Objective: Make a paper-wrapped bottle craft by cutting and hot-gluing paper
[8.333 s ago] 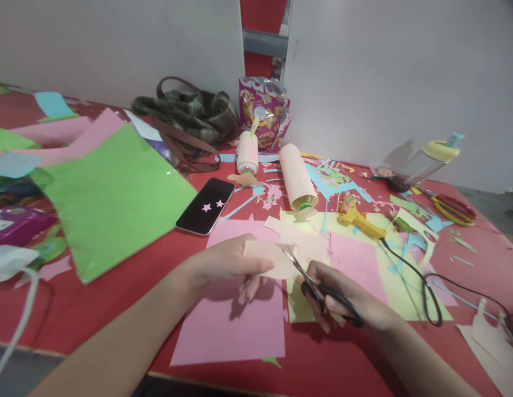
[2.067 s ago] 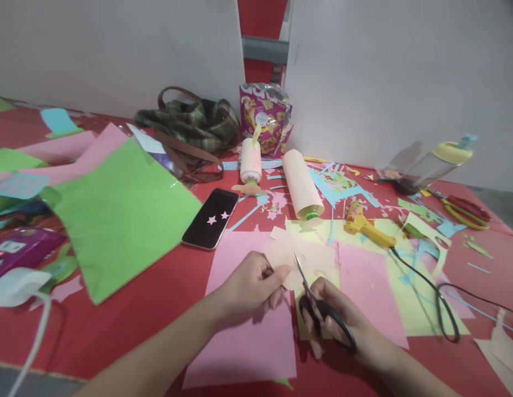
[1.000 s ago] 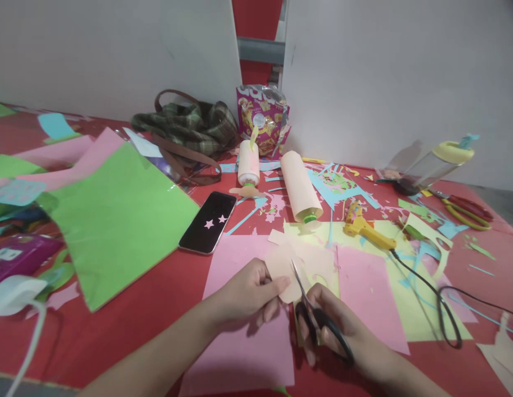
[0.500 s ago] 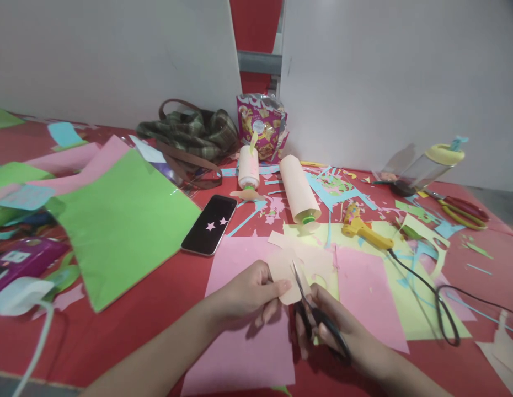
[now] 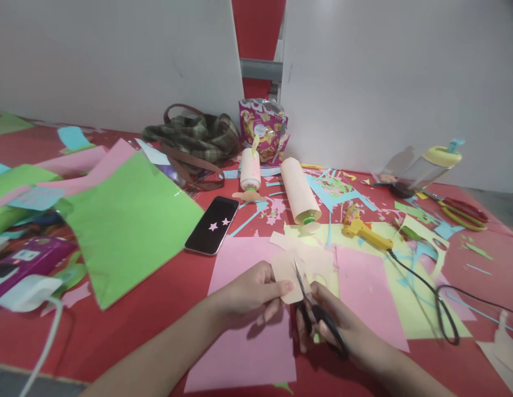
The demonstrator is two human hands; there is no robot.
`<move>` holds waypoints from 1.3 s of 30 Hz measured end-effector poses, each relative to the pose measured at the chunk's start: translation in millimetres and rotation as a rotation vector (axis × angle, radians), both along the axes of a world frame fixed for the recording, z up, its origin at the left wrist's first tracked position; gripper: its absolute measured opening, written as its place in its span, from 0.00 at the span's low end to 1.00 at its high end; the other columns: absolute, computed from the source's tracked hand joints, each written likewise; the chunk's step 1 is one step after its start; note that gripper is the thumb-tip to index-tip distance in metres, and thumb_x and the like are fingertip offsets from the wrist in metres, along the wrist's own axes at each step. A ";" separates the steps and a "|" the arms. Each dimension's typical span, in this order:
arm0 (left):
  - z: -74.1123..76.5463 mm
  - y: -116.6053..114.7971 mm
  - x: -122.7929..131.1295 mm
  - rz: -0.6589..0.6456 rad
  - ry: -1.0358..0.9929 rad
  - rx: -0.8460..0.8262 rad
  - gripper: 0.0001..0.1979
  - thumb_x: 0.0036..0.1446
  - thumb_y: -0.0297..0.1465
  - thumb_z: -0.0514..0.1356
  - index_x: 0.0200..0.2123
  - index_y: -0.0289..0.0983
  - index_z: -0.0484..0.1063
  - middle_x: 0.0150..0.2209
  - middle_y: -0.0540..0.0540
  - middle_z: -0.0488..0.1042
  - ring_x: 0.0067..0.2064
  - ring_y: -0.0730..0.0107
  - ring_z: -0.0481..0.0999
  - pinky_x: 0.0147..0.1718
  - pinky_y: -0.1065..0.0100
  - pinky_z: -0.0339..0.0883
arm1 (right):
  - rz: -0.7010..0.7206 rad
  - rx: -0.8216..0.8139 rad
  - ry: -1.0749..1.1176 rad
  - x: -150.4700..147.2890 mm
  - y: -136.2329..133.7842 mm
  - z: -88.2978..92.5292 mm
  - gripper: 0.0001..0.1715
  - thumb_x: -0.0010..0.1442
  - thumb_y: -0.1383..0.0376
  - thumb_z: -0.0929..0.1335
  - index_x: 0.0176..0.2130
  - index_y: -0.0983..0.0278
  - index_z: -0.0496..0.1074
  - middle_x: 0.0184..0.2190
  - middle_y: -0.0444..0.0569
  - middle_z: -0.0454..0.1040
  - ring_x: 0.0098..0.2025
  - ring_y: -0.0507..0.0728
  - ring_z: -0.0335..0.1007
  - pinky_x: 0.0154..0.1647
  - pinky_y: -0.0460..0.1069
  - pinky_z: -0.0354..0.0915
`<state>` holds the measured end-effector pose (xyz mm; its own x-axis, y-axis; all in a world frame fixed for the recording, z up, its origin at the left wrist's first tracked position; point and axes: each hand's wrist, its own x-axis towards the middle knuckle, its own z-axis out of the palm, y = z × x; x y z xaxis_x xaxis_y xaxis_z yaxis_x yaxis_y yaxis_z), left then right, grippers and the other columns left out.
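Note:
Between thumb and fingers my left hand [image 5: 262,292] pinches a small piece of peach paper [image 5: 284,270]. My right hand [image 5: 329,317] is closed around the black handles of a pair of scissors [image 5: 308,309]. The blades point up and away from me and lie across the right part of the peach paper. Both hands are above a sheet of pink paper [image 5: 244,353]. Just beyond them, another peach scrap [image 5: 318,259] with a rounded cut-out lies on the sheets.
A phone [image 5: 212,225] with small pink stars lies beyond my left hand. A yellow glue gun [image 5: 366,234] trails its black cord at right. Paper-wrapped tubes [image 5: 300,190], a snack bag [image 5: 263,129], a plaid bag [image 5: 198,138], a clear bottle [image 5: 430,168] and large scissors [image 5: 463,212] are farther back.
The view has shifted slightly, moving the objects on the left a little to the right. Both hands keep their grip, and the scissors stay at the paper with little visible change.

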<state>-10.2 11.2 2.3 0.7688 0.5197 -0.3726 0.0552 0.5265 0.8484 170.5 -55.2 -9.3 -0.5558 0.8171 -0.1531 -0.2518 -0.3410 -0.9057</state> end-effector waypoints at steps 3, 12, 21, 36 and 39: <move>-0.7 -0.4 0.4 0.016 -0.002 -0.013 0.14 0.50 0.36 0.56 0.24 0.28 0.69 0.06 0.56 0.60 0.07 0.84 0.54 0.06 0.81 0.44 | -0.001 0.015 -0.017 -0.5 1.0 2.8 0.15 0.54 0.56 0.64 0.32 0.63 0.54 0.27 0.47 0.68 0.31 0.52 0.65 0.32 0.48 0.59; -1.1 -2.3 1.5 0.070 -0.042 -0.066 0.14 0.49 0.36 0.57 0.26 0.28 0.69 0.07 0.56 0.60 0.07 0.85 0.54 0.07 0.81 0.45 | -0.006 -0.012 -0.066 -3.9 -0.1 3.0 0.18 0.53 0.54 0.64 0.32 0.63 0.53 0.25 0.45 0.68 0.23 0.49 0.65 0.23 0.45 0.59; -4.6 -3.6 2.8 0.064 -0.067 -0.105 0.14 0.48 0.37 0.58 0.23 0.29 0.67 0.06 0.56 0.60 0.07 0.84 0.54 0.06 0.80 0.45 | -0.011 -0.026 -0.043 -3.3 -1.1 -1.9 0.19 0.52 0.53 0.64 0.33 0.63 0.54 0.26 0.46 0.68 0.24 0.50 0.65 0.23 0.46 0.61; -6.2 -5.4 6.0 0.074 -0.054 -0.139 0.15 0.46 0.37 0.58 0.21 0.29 0.67 0.05 0.55 0.60 0.06 0.83 0.53 0.05 0.80 0.45 | -0.015 -0.047 -0.065 -4.4 -1.3 -1.1 0.17 0.54 0.54 0.63 0.31 0.61 0.51 0.19 0.40 0.65 0.21 0.50 0.65 0.22 0.46 0.59; -7.0 -6.1 6.2 0.055 -0.060 -0.148 0.15 0.46 0.37 0.58 0.20 0.28 0.67 0.06 0.54 0.61 0.06 0.84 0.53 0.05 0.80 0.45 | -0.038 -0.036 -0.077 -4.7 0.2 0.8 0.17 0.54 0.55 0.64 0.31 0.61 0.51 0.20 0.41 0.66 0.24 0.51 0.66 0.24 0.46 0.59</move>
<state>-4.0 5.1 -4.7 0.7640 0.5042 -0.4026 -0.0249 0.6465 0.7625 165.8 -55.0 -8.5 -0.5102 0.8303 -0.2241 -0.1950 -0.3655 -0.9102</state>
